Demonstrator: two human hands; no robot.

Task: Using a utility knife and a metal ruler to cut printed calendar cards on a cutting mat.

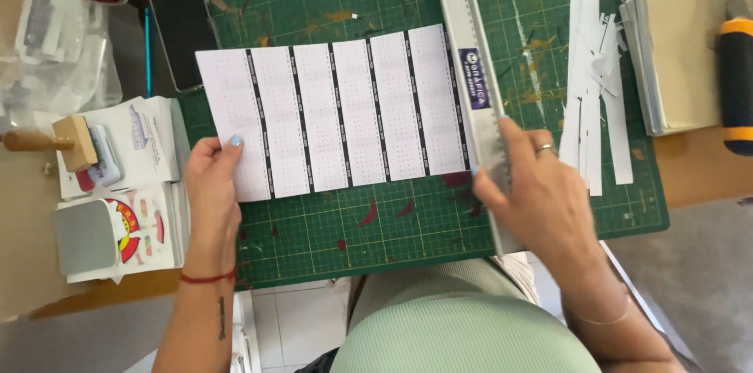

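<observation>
Wooden-handled stamp [47,141] lay at the far left of the bench [698,173], beside two stacks of printed cards [145,149]. One dark phone [182,24] rested above them at the edge of the green cutting mat [314,232].

On the mat lay one white printed sheet [337,110], divided into six columns by dark stripes. The left hand [213,181] pinched its lower left corner, thumb on top, fingers closed on the paper. The sheet looked light, thin and floppy, easy to crease or slide, so it was probably best held flat near an edge.

At the sheet's right edge lay one long metal ruler [474,79], running top to bottom. The right hand [529,185], one ring on a finger, pressed down flat on the ruler's lower part, fingers spread. The ruler looked stiff and smooth, likely to slip without firm pressure.

Farther right sat a pile of white paper strips [592,83], too many to count, then a stack of cream paper [686,51] and one knife [737,79] with a black and orange handle.
</observation>
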